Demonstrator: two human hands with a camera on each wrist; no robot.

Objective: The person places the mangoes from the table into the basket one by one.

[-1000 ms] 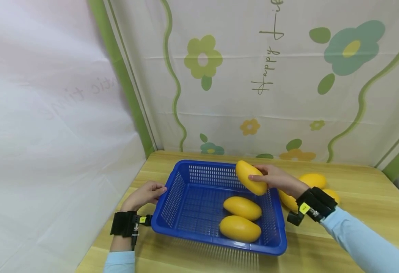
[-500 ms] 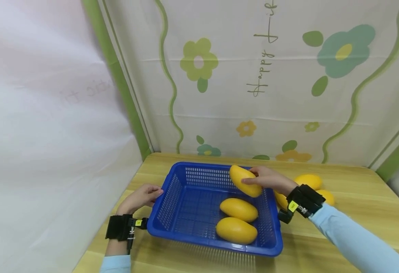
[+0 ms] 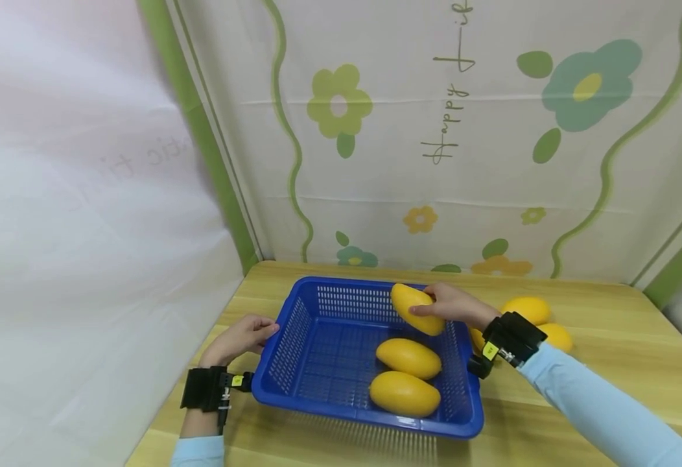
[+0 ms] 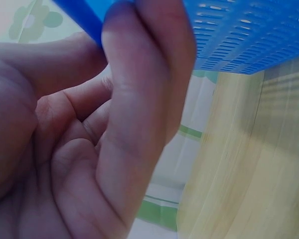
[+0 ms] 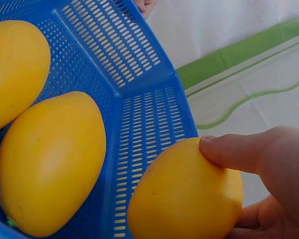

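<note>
My left hand [image 3: 244, 338] pinches the left rim of a blue plastic basket [image 3: 370, 415] with perforated walls. In the left wrist view, thumb and fingers [image 4: 139, 84] press on either side of that rim. A yellow mango [image 3: 415, 309] is gripped by my right hand [image 3: 454, 305] above the basket's back right corner, tilted, its lower end toward the right. Two more mangoes lie on the basket floor at the right: one farther back [image 3: 408, 359] and one nearer the front [image 3: 404, 394]. The right wrist view shows the thumb on top of the held mango [image 5: 187, 194].
Several mangoes [image 3: 526, 311] lie on the wooden table [image 3: 586, 383] to the right of the basket, partly hidden by the right wrist. A patterned curtain [image 3: 370, 162] hangs behind the table, and a white sheet [image 3: 84, 259] hangs at the left.
My right hand and the held mango have moved a little left and lower over the basket. The left hand keeps its hold on the rim. The head view has shifted slightly.
</note>
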